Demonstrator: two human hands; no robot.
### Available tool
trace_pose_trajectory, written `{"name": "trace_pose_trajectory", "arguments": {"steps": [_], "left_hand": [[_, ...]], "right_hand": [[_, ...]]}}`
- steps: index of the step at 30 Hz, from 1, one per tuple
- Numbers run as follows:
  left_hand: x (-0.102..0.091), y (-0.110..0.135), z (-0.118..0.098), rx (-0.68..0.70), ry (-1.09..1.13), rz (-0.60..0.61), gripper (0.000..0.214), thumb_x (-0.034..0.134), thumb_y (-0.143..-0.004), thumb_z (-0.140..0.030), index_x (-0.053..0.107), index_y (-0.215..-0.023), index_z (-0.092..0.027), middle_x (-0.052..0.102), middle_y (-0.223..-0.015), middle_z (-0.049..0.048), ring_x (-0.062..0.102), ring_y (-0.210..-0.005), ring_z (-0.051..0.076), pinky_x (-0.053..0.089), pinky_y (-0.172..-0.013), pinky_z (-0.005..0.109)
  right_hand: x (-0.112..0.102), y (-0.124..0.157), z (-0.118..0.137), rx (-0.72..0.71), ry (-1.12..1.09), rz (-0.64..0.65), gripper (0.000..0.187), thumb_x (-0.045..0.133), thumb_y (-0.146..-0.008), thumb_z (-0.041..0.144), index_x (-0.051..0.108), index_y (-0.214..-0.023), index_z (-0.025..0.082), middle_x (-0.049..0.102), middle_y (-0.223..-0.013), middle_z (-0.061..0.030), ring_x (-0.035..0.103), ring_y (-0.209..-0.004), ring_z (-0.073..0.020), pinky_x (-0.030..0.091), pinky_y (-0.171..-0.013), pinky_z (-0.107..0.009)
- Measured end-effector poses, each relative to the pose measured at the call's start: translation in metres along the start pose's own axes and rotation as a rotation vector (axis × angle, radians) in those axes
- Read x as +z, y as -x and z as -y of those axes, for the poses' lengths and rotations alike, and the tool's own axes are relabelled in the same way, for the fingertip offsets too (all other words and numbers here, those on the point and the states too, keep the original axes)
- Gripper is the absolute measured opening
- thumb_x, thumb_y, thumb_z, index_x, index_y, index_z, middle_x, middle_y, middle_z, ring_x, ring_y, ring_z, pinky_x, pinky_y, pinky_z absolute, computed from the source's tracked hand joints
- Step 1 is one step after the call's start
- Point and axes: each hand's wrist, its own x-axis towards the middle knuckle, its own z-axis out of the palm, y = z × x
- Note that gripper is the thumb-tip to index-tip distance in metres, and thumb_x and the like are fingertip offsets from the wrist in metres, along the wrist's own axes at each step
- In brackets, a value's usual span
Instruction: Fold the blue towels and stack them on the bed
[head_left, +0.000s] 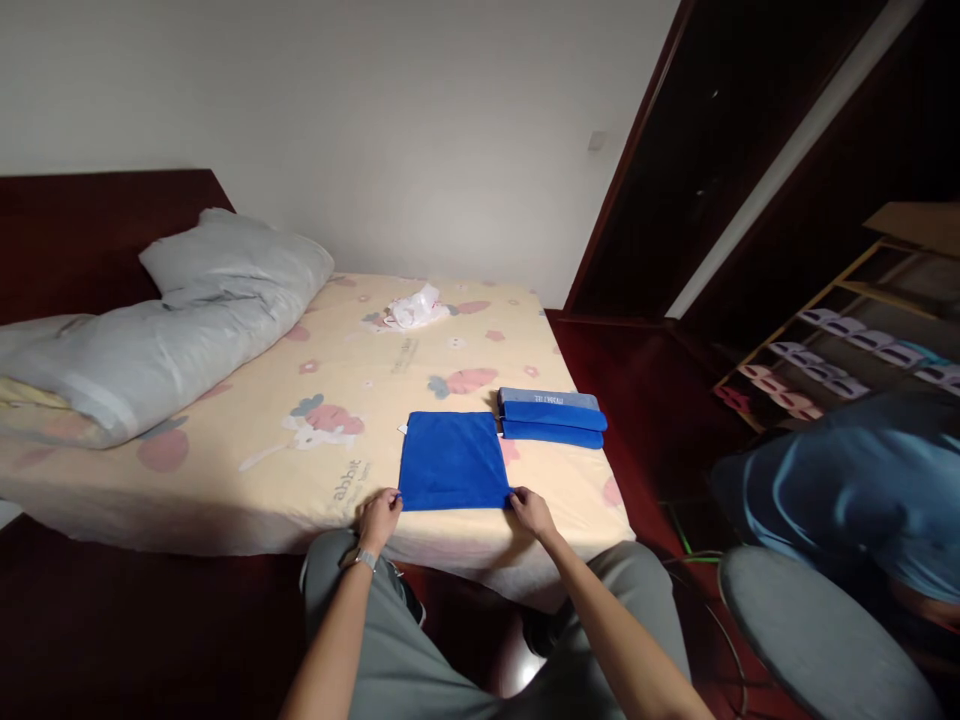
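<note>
A blue towel [454, 460] lies flat and roughly square at the front edge of the bed. My left hand [381, 518] pinches its near left corner, with a watch on that wrist. At the near right corner, my right hand [532, 512] has its fingers closed on the same towel. Small white tags stick out at the towel's sides. Just beyond it on the right, folded blue towels [553, 424] lie beside a folded grey towel [550, 397] with white lettering.
A crumpled white plastic bag [417, 307] sits farther back on the patterned bedsheet [390, 390]. A grey quilt [180, 330] is heaped at the left. On the right are a round grey stool [817, 635], a person in blue [840, 490] and a shoe rack [832, 290].
</note>
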Motion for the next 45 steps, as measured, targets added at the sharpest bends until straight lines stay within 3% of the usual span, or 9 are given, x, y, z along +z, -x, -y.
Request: {"name": "trace_pose_trajectory", "arguments": {"steps": [9,14,20,28,33,36,38,41,45], "left_hand": [[0.004,0.007,0.006,0.02,0.029,-0.024,0.021,0.058,-0.092,-0.036,0.07,-0.106,-0.026,0.076,-0.1,0.0031,0.068,-0.098,0.019,0.042,-0.084,0.028],[0.021,0.022,0.003,-0.043,0.022,-0.177,0.026,0.05,-0.096,-0.037,0.067,-0.11,-0.024,0.073,-0.107,0.0075,0.063,-0.105,0.024,0.039,-0.094,0.035],[0.032,0.027,-0.006,-0.135,0.038,-0.338,0.03,0.05,-0.095,-0.038,0.062,-0.117,-0.02,0.073,-0.101,0.0103,0.062,-0.102,0.028,0.037,-0.096,0.041],[0.03,0.034,-0.01,-0.022,-0.131,-0.391,0.029,0.043,-0.099,-0.035,0.069,-0.106,-0.023,0.067,-0.11,0.0111,0.056,-0.103,0.028,0.039,-0.092,0.04],[0.033,0.039,-0.008,0.131,-0.143,-0.299,0.035,0.038,-0.099,-0.024,0.067,-0.119,-0.023,0.065,-0.12,0.0131,0.055,-0.111,0.029,0.04,-0.098,0.043],[0.034,0.047,-0.011,0.265,-0.154,-0.231,0.042,0.038,-0.096,-0.017,0.062,-0.131,-0.025,0.066,-0.125,0.0114,0.055,-0.118,0.028,0.039,-0.105,0.042],[0.034,0.054,-0.016,0.339,-0.158,-0.201,0.047,0.037,-0.096,-0.016,0.056,-0.138,-0.025,0.063,-0.133,0.0096,0.052,-0.126,0.026,0.035,-0.111,0.041],[0.034,0.061,-0.023,0.398,-0.18,-0.186,0.052,0.036,-0.096,-0.018,0.045,-0.148,-0.024,0.05,-0.149,0.0072,0.042,-0.139,0.025,0.027,-0.118,0.042],[0.038,0.061,-0.025,0.38,-0.227,-0.183,0.059,0.037,-0.094,-0.018,0.037,-0.152,-0.022,0.038,-0.158,0.0066,0.03,-0.147,0.024,0.021,-0.122,0.044]], "right_hand": [[-0.001,0.008,-0.001,-0.041,0.055,-0.024,0.035,0.048,-0.092,0.044,0.073,-0.097,0.02,0.077,-0.098,-0.0083,0.072,-0.091,-0.0249,0.049,-0.078,-0.03],[-0.005,0.011,-0.002,-0.042,0.114,-0.055,0.029,0.053,-0.09,0.041,0.073,-0.095,0.021,0.077,-0.096,-0.0087,0.072,-0.09,-0.0259,0.048,-0.076,-0.031],[0.0,0.021,0.006,-0.012,0.141,-0.121,0.026,0.051,-0.094,0.037,0.063,-0.11,0.021,0.076,-0.097,-0.0066,0.071,-0.091,-0.0237,0.047,-0.076,-0.03],[0.008,0.027,0.015,-0.018,0.29,-0.182,0.02,0.05,-0.095,0.032,0.057,-0.111,0.021,0.074,-0.096,-0.0071,0.067,-0.089,-0.024,0.042,-0.074,-0.03],[0.012,0.032,0.021,-0.052,0.33,-0.343,0.027,0.049,-0.095,0.034,0.06,-0.112,0.016,0.066,-0.109,-0.0144,0.061,-0.095,-0.0263,0.043,-0.08,-0.034],[0.018,0.042,0.036,-0.183,0.267,-0.396,0.033,0.042,-0.097,0.031,0.059,-0.121,0.015,0.061,-0.119,-0.0158,0.058,-0.104,-0.028,0.045,-0.088,-0.039],[0.03,0.053,0.054,-0.334,0.238,-0.312,0.041,0.04,-0.095,0.025,0.054,-0.132,0.017,0.058,-0.129,-0.0148,0.055,-0.111,-0.0281,0.045,-0.094,-0.042],[0.06,0.068,0.087,-0.509,0.286,-0.05,0.065,0.047,-0.087,0.02,0.037,-0.151,0.02,0.047,-0.149,-0.0113,0.055,-0.114,-0.0288,0.045,-0.097,-0.043],[0.103,0.076,0.121,-0.441,0.368,0.13,0.08,0.051,-0.084,0.024,0.021,-0.158,0.02,0.028,-0.161,-0.0097,0.059,-0.109,-0.0298,0.051,-0.089,-0.043]]}}
